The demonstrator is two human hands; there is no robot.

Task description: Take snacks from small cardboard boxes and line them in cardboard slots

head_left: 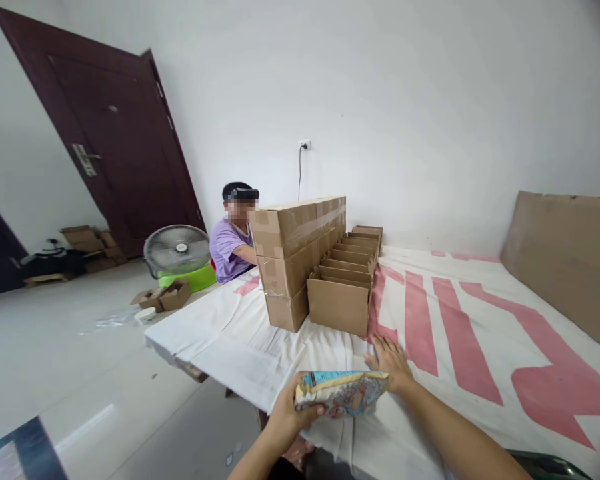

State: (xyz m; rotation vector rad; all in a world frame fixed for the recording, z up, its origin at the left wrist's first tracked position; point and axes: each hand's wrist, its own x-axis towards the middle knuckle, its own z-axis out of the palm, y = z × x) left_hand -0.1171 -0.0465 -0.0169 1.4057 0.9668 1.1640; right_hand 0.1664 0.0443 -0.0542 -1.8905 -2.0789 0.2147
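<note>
My left hand [286, 415] is closed on the left end of a colourful printed packet [345, 393], yellow and light blue with pictures on it. The packet is held up at the near edge of the table. My right hand [391, 363] lies just beyond the packet's right end, fingers stretched out over the white and red cloth [420, 320]. Its fingertips point toward a row of open cardboard boxes [339, 305], just short of the nearest one. What the boxes contain is hidden from here.
Left of the open boxes stands a stack of taped cartons [287, 267]. Behind it sits a person in a purple shirt [225, 250]. A large cardboard sheet [563, 260] rises at the right. A fan [177, 250] and small boxes [175, 295] are on the floor.
</note>
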